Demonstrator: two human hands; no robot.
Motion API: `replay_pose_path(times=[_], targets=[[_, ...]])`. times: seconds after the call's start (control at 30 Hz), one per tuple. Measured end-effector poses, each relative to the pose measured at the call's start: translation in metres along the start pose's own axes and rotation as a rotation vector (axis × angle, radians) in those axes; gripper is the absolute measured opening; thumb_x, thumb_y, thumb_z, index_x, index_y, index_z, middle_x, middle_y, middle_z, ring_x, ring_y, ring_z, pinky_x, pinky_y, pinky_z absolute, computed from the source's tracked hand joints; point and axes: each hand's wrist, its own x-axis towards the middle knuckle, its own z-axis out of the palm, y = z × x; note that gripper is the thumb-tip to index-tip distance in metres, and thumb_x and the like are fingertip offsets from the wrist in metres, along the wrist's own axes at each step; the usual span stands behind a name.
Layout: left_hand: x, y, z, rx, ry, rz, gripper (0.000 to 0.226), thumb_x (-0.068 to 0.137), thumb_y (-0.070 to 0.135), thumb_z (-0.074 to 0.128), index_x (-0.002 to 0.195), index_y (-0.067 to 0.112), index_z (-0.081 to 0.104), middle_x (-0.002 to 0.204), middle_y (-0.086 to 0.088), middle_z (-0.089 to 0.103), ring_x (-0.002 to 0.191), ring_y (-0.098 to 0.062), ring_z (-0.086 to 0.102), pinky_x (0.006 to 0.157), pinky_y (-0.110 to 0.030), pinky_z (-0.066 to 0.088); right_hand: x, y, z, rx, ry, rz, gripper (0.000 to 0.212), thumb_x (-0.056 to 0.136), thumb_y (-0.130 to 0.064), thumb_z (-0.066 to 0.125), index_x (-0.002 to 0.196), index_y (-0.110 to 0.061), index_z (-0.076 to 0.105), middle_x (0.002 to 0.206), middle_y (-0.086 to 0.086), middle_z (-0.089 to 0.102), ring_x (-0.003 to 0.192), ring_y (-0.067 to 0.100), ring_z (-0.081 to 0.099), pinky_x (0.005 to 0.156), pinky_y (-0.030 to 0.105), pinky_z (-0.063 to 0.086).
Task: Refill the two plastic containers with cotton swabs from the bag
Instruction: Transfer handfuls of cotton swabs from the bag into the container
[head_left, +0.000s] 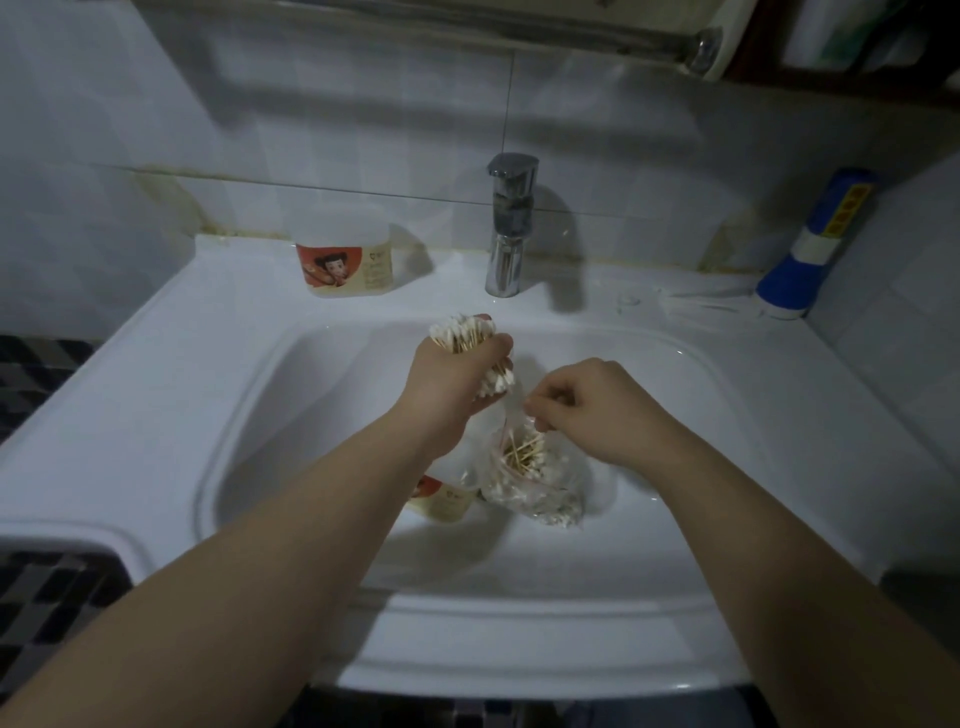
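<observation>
The left hand (452, 384) grips a bundle of cotton swabs (462, 332) over the sink (701, 415). Just right of it, the right hand (597, 410) pinches the bag (535, 483) below. One container (441, 503) lies beside the bag, another (345, 260) on the far ledge.

I count two labelled plastic containers: ledge container (343, 254) and basin container (444, 503). One clear plastic bag (537, 486). One bundle of cotton swabs (462, 332); the individual swabs are too many to count. One chrome faucet (509, 223). One washbasin (208, 322). One blue-and-white flashlight (815, 244). Two hands: left hand (452, 387), right hand (589, 410).
</observation>
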Motion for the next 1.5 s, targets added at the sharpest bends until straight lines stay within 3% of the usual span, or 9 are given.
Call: replay_pose_path(times=[0.4, 0.53, 0.7, 0.87, 1.03, 1.17, 1.3, 1.43, 1.5], targets=[[0.007, -0.004, -0.004, 0.027, 0.177, 0.080, 0.016, 0.086, 0.012, 0.079, 0.094, 0.022, 0.069, 0.086, -0.004, 0.071, 0.078, -0.016, 0.069, 0.071, -0.031, 0.061, 0.004, 0.007, -0.003, 0.025, 0.172, 0.141, 0.024, 0.090, -0.027, 0.067, 0.068, -0.024, 0.077, 0.065, -0.017, 0.073, 0.063, 0.000, 0.066, 0.060, 0.021, 0.049], [0.001, -0.008, 0.000, 0.071, 0.022, 0.036, 0.025, 0.081, 0.020, 0.086, 0.096, 0.021, 0.065, 0.083, -0.002, 0.071, 0.075, -0.015, 0.069, 0.069, -0.031, 0.059, 0.002, 0.003, -0.002, 0.130, 0.146, 0.081, 0.019, 0.092, -0.029, 0.069, 0.075, -0.028, 0.077, 0.068, -0.016, 0.074, 0.068, -0.003, 0.069, 0.064, 0.020, 0.048], [-0.002, -0.010, 0.002, 0.126, -0.104, -0.003, 0.021, 0.085, 0.004, 0.077, 0.098, 0.017, 0.066, 0.083, -0.008, 0.066, 0.076, -0.021, 0.068, 0.067, -0.032, 0.057, -0.002, -0.002, 0.003, 0.065, 0.095, -0.092, 0.005, 0.087, -0.033, 0.079, 0.085, -0.028, 0.081, 0.072, -0.013, 0.075, 0.073, -0.004, 0.068, 0.065, 0.006, 0.044], [-0.001, -0.007, -0.003, 0.125, -0.185, -0.131, 0.016, 0.088, 0.009, 0.072, 0.103, 0.005, 0.074, 0.087, -0.012, 0.071, 0.080, -0.021, 0.070, 0.065, -0.032, 0.054, -0.001, -0.001, 0.000, -0.054, 0.113, -0.238, 0.043, 0.071, -0.043, 0.090, 0.101, -0.027, 0.064, 0.102, -0.015, 0.060, 0.095, 0.002, 0.058, 0.080, 0.021, 0.047], [-0.004, -0.005, -0.001, 0.047, -0.399, -0.196, 0.009, 0.090, 0.007, 0.069, 0.091, 0.014, 0.076, 0.085, -0.009, 0.070, 0.079, -0.018, 0.067, 0.068, -0.033, 0.049, -0.002, 0.002, -0.001, 0.026, 0.089, -0.227, 0.099, 0.064, -0.054, 0.090, 0.148, -0.035, 0.041, 0.143, -0.019, 0.045, 0.126, 0.002, 0.047, 0.100, 0.030, 0.048], [-0.010, -0.006, 0.001, 0.060, -0.501, -0.221, 0.015, 0.093, -0.001, 0.065, 0.092, 0.012, 0.073, 0.081, -0.007, 0.071, 0.075, -0.016, 0.069, 0.065, -0.032, 0.052, 0.001, 0.008, -0.001, -0.061, 0.044, -0.270, 0.103, 0.062, -0.054, 0.091, 0.152, -0.038, 0.042, 0.138, -0.011, 0.056, 0.116, 0.006, 0.054, 0.103, 0.033, 0.049], [-0.014, -0.003, 0.002, 0.157, -0.442, -0.174, 0.015, 0.088, -0.002, 0.068, 0.098, 0.008, 0.072, 0.084, -0.010, 0.072, 0.080, -0.022, 0.070, 0.073, -0.038, 0.054, 0.001, 0.007, -0.002, 0.040, 0.001, -0.242, 0.108, 0.056, -0.073, 0.081, 0.151, -0.044, 0.040, 0.140, -0.016, 0.053, 0.120, 0.001, 0.051, 0.091, 0.020, 0.047], [-0.014, -0.004, 0.009, 0.573, -0.409, 0.153, 0.043, 0.082, -0.005, 0.073, 0.123, 0.003, 0.062, 0.111, -0.020, 0.070, 0.103, -0.034, 0.069, 0.091, -0.045, 0.057, 0.001, 0.001, 0.001, 0.074, 0.147, -0.273, 0.074, 0.071, -0.078, 0.062, 0.134, -0.040, 0.059, 0.121, -0.017, 0.055, 0.113, -0.002, 0.050, 0.091, 0.010, 0.035], [-0.011, -0.006, 0.011, 0.815, -0.406, 0.164, 0.094, 0.081, -0.001, 0.079, 0.157, 0.007, 0.025, 0.129, -0.004, 0.063, 0.115, -0.015, 0.062, 0.105, -0.018, 0.040, 0.001, -0.006, 0.004, 0.104, 0.153, -0.232, 0.055, 0.075, -0.074, 0.060, 0.118, -0.041, 0.064, 0.110, -0.017, 0.060, 0.100, -0.005, 0.057, 0.080, 0.009, 0.040]])
